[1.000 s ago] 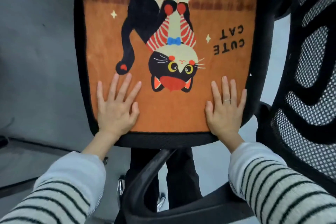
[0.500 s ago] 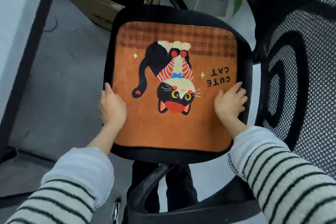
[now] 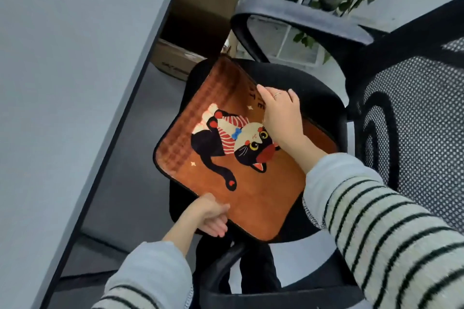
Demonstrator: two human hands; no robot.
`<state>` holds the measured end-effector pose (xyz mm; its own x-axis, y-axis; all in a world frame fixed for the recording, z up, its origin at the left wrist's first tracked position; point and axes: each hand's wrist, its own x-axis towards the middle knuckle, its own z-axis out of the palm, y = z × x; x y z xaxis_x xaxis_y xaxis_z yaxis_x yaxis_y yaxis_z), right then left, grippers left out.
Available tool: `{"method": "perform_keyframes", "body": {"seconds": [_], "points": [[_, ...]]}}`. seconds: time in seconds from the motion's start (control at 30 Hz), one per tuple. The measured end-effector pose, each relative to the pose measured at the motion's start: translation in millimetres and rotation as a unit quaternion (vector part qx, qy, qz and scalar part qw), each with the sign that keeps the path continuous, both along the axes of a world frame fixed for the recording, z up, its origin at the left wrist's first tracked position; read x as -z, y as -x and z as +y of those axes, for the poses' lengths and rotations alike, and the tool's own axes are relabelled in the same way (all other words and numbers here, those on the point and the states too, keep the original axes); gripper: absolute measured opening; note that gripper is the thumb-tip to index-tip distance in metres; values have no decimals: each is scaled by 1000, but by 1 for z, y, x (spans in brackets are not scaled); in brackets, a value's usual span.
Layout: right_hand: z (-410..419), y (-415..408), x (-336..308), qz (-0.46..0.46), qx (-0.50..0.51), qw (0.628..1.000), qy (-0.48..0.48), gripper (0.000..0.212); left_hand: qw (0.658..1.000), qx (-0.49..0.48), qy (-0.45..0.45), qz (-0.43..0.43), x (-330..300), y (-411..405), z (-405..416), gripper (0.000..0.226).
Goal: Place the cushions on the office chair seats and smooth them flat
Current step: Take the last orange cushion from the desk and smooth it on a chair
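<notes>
I see my left hand (image 3: 212, 216) and right hand (image 3: 281, 114) both gripping the orange cat-print cushion (image 3: 251, 183), tilted over the black office chair seat (image 3: 316, 98).

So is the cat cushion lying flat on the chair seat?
No, both hands hold the cushion tilted, its far edge lifted off the seat.

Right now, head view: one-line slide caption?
Both hands, left and right, grip the orange cat cushion over the office chair seat.
</notes>
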<state>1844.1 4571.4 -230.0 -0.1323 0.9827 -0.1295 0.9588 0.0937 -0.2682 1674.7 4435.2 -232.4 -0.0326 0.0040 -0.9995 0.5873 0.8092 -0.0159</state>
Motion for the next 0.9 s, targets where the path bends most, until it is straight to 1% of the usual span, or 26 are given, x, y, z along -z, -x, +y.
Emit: {"method": "perform_keyframes", "body": {"seconds": [0.03, 0.07, 0.1, 0.13, 0.17, 0.2, 0.23, 0.3, 0.37, 0.4, 0.47, 0.53, 0.6, 0.67, 0.7, 0.77, 0.9], "points": [[-4, -3, 2, -7, 8, 1000, 26, 63, 999, 30, -23, 1, 2, 1, 8, 41], [-12, -8, 7, -14, 20, 998, 55, 66, 997, 37, -62, 4, 5, 2, 17, 39], [-22, -13, 13, -20, 30, 995, 88, 67, 991, 32, -127, 14, 10, 5, 29, 35], [-34, -18, 20, -26, 37, 992, 122, 66, 976, 39, -212, 37, 17, 11, 42, 28], [-48, -22, 28, -29, 47, 987, 153, 64, 950, 59, -298, 77, 24, 18, 55, 24], [-61, -25, 34, -28, 67, 982, 176, 61, 919, 76, -369, 116, 31, 25, 68, 28], [-73, -29, 40, -23, 104, 976, 192, 58, 892, 91, -419, 143, 40, 32, 79, 36], [-92, -35, 49, -19, 209, 953, 218, 58, 854, 128, -467, 188, 56, 43, 96, 51], [-104, -42, 58, -15, 306, 917, 255, 63, 842, 178, -465, 209, 70, 50, 106, 60], [-108, -44, 61, -9, 336, 902, 272, 66, 842, 194, -458, 209, 74, 52, 108, 63], [-110, -46, 65, 18, 367, 886, 284, 71, 835, 204, -461, 219, 79, 54, 110, 68], [-106, -46, 67, 61, 397, 877, 262, 70, 829, 196, -470, 231, 80, 57, 106, 71], [-99, -46, 68, 104, 450, 857, 228, 69, 836, 169, -468, 230, 80, 60, 101, 75], [-92, -48, 69, 127, 486, 839, 208, 68, 848, 149, -457, 225, 81, 63, 98, 79], [-88, -50, 69, 129, 490, 838, 203, 68, 853, 141, -449, 225, 80, 64, 97, 79], [-81, -55, 70, 124, 481, 847, 190, 66, 858, 124, -437, 239, 79, 63, 91, 78], [-62, -68, 68, 97, 431, 884, 150, 60, 861, 102, -421, 267, 71, 55, 58, 72]]}}
